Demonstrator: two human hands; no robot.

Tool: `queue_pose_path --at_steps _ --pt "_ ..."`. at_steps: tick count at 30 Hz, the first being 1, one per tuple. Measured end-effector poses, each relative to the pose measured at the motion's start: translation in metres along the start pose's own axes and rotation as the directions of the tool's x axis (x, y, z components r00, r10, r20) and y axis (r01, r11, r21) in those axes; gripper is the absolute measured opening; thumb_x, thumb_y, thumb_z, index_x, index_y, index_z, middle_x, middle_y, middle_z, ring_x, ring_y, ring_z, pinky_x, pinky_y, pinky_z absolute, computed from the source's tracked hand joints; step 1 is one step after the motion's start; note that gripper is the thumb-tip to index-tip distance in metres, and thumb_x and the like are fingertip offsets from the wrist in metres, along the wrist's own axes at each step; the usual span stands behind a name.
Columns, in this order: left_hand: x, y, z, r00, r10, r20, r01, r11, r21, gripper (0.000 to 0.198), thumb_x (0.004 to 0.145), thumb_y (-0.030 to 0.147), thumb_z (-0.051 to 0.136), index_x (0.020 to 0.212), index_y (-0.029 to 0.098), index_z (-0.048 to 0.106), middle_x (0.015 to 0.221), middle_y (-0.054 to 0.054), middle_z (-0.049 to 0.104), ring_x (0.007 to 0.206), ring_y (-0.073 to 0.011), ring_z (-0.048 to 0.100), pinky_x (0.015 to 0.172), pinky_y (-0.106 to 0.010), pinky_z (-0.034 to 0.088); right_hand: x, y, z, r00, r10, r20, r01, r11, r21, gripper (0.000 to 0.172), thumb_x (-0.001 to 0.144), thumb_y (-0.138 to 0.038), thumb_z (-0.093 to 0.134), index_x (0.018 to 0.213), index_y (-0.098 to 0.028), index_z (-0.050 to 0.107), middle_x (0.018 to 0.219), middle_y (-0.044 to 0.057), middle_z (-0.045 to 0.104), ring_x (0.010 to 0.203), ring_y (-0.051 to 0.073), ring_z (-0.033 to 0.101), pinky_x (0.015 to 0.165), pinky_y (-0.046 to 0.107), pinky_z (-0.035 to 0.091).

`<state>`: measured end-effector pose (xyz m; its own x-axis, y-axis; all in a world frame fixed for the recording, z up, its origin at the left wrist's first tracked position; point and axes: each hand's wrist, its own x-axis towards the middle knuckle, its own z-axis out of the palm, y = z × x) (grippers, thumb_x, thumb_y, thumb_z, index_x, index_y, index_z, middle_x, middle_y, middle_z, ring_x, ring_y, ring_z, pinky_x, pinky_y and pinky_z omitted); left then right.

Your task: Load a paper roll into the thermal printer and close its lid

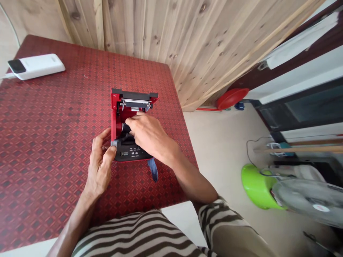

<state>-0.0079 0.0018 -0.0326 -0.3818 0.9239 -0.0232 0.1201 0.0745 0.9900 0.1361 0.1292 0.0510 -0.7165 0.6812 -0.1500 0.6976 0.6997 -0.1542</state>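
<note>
A small red and black printer-like device (133, 107) with its lid raised sits in the middle of the red patterned table (53, 142). My left hand (100, 162) grips the device's left front corner, thumb and fingers closed on a small grey part. My right hand (147, 135) reaches into the open compartment, fingers curled around a dark object inside that I cannot name. A blue strip (153, 170) hangs out from under the device's front, beneath my right wrist.
A white power bank (34, 66) with a cable lies at the table's far left corner. A wooden plank wall stands behind. On the floor to the right are a red bowl (232, 98), a green bowl (254, 185) and a fan (308, 200).
</note>
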Motion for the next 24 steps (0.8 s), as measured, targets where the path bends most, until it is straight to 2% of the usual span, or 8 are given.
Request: queue_pose_path --at_steps 4,9,11,14,17,20,22,24 --pt "-0.001 -0.001 0.0 1.0 -0.012 0.009 0.012 1.0 -0.019 0.06 0.102 0.054 0.059 0.153 0.02 0.063 0.145 -0.015 0.068 0.134 -0.0325 0.064 0.115 -0.052 0.051 0.012 0.003 -0.003 0.996 0.016 0.086 -0.014 1.0 -0.025 0.028 0.102 0.0 0.057 0.114 -0.013 0.079 0.113 0.016 0.082 0.107 0.029 0.077 0.09 0.039 0.058" --pt "0.0 -0.001 0.0 1.0 -0.006 0.004 0.006 1.0 -0.02 0.059 0.102 0.055 0.06 0.151 0.022 0.064 0.146 -0.014 0.068 0.135 -0.0328 0.064 0.115 -0.052 0.052 0.017 0.007 0.003 0.997 0.012 0.079 -0.014 1.0 0.024 0.03 0.103 0.001 0.055 0.108 -0.014 0.08 0.109 0.016 0.081 0.105 0.028 0.077 0.091 0.039 0.059" --pt "0.001 -0.002 0.0 1.0 -0.004 -0.001 0.004 1.0 -0.015 0.058 0.102 0.055 0.06 0.15 0.022 0.064 0.146 -0.014 0.069 0.134 -0.0326 0.065 0.114 -0.051 0.053 0.013 0.009 0.005 0.999 -0.016 0.046 0.013 0.998 0.065 0.032 0.104 0.002 0.052 0.11 -0.013 0.08 0.11 0.016 0.082 0.108 0.027 0.077 0.096 0.04 0.06" --pt "0.0 -0.001 -0.001 1.0 -0.012 -0.008 0.012 1.0 -0.009 0.059 0.102 0.055 0.061 0.151 0.022 0.064 0.144 -0.013 0.071 0.128 -0.0314 0.068 0.109 -0.05 0.056 -0.002 0.016 0.003 0.993 -0.107 -0.057 0.116 0.975 0.19 0.045 0.1 0.009 0.047 0.125 -0.013 0.077 0.126 0.015 0.082 0.122 0.025 0.075 0.114 0.046 0.057" --pt "0.0 0.0 -0.006 0.998 -0.053 0.039 0.055 0.998 -0.04 0.06 0.102 0.057 0.065 0.151 0.023 0.065 0.144 -0.013 0.073 0.125 -0.0323 0.07 0.107 -0.052 0.058 -0.026 0.022 -0.002 0.96 -0.235 -0.154 0.276 0.889 0.364 0.059 0.097 0.012 0.045 0.141 -0.018 0.072 0.145 0.01 0.078 0.133 0.021 0.072 0.123 0.047 0.054" --pt "0.005 0.004 -0.015 0.998 -0.032 0.055 0.035 0.997 -0.064 0.059 0.103 0.059 0.066 0.151 0.026 0.067 0.151 -0.013 0.071 0.138 -0.0363 0.067 0.115 -0.055 0.055 -0.047 0.023 -0.001 0.934 -0.282 -0.22 0.353 0.823 0.444 0.048 0.103 0.003 0.054 0.142 -0.019 0.072 0.144 0.01 0.078 0.133 0.022 0.071 0.123 0.048 0.055" --pt "0.017 0.011 -0.021 0.999 0.045 0.01 -0.045 0.999 -0.021 0.058 0.103 0.059 0.066 0.15 0.026 0.068 0.155 -0.013 0.068 0.144 -0.038 0.063 0.12 -0.056 0.052 -0.054 0.021 0.003 0.936 -0.242 -0.256 0.335 0.837 0.433 0.032 0.108 -0.005 0.058 0.131 -0.019 0.077 0.134 0.01 0.082 0.124 0.023 0.073 0.117 0.047 0.057" --pt "0.037 0.023 -0.024 0.988 0.152 -0.033 -0.151 0.988 0.038 0.059 0.103 0.058 0.069 0.149 0.021 0.069 0.153 -0.015 0.069 0.142 -0.0382 0.065 0.12 -0.056 0.051 -0.058 0.019 0.009 0.938 -0.203 -0.281 0.307 0.862 0.403 0.024 0.11 -0.009 0.06 0.117 -0.019 0.08 0.121 0.008 0.084 0.112 0.023 0.073 0.108 0.043 0.06"
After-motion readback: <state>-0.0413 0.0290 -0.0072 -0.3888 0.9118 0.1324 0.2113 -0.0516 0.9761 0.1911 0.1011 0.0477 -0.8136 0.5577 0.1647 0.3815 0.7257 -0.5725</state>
